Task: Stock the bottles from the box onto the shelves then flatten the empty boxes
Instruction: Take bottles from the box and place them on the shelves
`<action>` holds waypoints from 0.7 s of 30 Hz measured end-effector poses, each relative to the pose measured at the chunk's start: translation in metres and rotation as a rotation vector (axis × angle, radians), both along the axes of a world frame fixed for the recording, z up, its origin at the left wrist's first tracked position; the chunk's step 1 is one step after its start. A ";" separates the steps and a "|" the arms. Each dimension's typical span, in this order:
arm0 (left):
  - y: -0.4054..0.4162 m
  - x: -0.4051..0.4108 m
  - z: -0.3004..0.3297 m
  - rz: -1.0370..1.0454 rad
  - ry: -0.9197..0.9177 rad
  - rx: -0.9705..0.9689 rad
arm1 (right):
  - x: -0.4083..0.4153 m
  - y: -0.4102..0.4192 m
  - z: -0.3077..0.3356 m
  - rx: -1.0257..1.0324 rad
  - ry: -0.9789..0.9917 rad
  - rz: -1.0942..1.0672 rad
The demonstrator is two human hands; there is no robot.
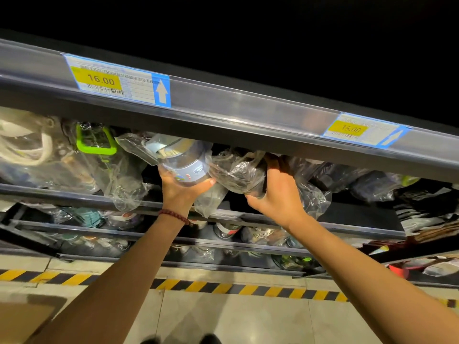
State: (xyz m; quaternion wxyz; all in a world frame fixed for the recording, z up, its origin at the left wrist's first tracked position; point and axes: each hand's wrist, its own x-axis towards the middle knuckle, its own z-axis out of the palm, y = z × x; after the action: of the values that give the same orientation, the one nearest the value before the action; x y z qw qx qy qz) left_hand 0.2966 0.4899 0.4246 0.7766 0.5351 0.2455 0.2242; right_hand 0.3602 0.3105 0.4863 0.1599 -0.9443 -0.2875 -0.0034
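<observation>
My left hand (180,188) grips the base of a pale blue bottle (182,161) wrapped in clear plastic, held tilted at the front of an upper shelf (124,202). My right hand (275,192) holds a dark bottle in a crinkled clear bag (238,170) just to the right of it, fingers reaching in under the shelf rail above. Both arms stretch up from below. A corner of a cardboard box (22,321) shows at the bottom left on the floor.
A grey price rail (223,105) with tags reading 16.00 and 15.00 runs overhead. Bagged bottles, one with a green handle (95,142), crowd the shelf left and right. Lower shelves (198,239) hold more bottles. Yellow-black tape (248,289) marks the tiled floor.
</observation>
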 end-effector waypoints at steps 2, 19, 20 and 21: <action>0.004 0.001 -0.001 -0.014 0.011 0.040 | -0.001 0.000 -0.004 0.014 -0.021 0.003; 0.052 -0.006 -0.013 -0.060 0.136 0.538 | 0.002 0.004 -0.004 0.359 0.063 0.002; 0.053 -0.007 -0.012 -0.071 0.149 0.541 | 0.004 0.006 -0.005 0.425 0.101 -0.038; 0.053 -0.007 -0.011 -0.081 0.158 0.536 | 0.006 0.008 -0.007 0.491 0.136 -0.063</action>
State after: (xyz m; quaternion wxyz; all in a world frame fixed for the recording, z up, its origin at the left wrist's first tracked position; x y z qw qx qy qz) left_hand 0.2895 0.5428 0.4137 0.5942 0.7466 0.2155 0.2076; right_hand 0.3659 0.3182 0.4789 0.4031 -0.8837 -0.2374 -0.0147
